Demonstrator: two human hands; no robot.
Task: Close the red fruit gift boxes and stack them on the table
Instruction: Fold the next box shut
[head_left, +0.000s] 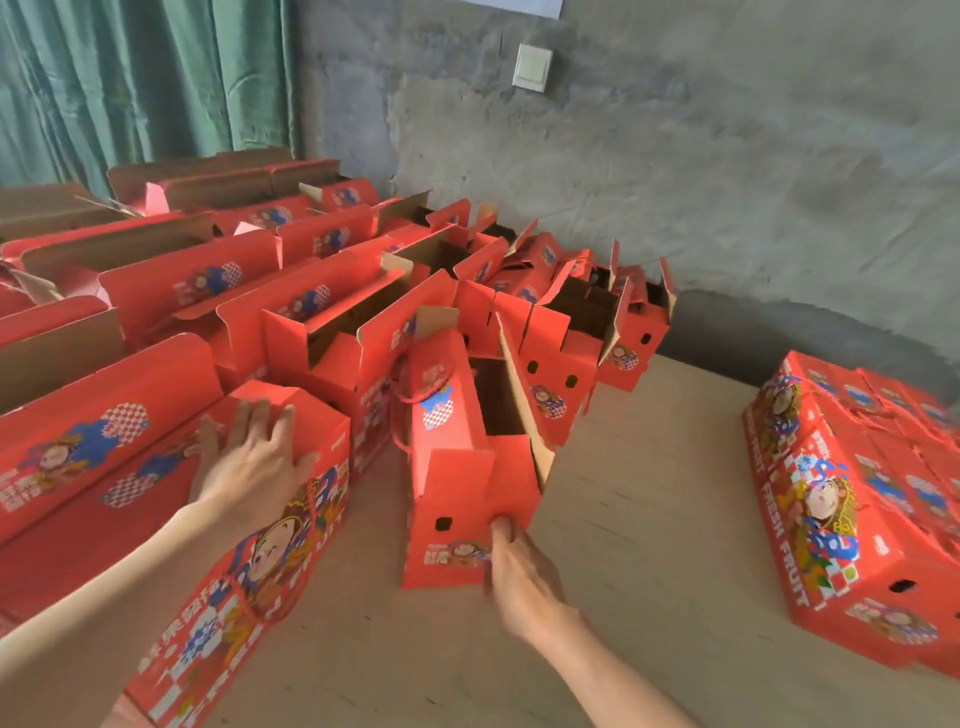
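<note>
A red fruit gift box (457, 488) stands in the middle of the wooden table (649, 519), its top flaps open and one brown flap sticking up on the right. My right hand (519, 571) touches its near end face, thumb pressed on the lower corner. My left hand (254, 462) lies flat, fingers spread, on top of another red box (249, 571) at the left, whose lid is folded down. On the right sits a stack of closed red boxes (852, 509).
Many open red boxes (322, 312) crowd the table's left and back, flaps up. Behind them are a grey concrete wall (675, 182) with a white switch (531, 67) and a green curtain (130, 88). Bare tabletop lies between the middle box and the right stack.
</note>
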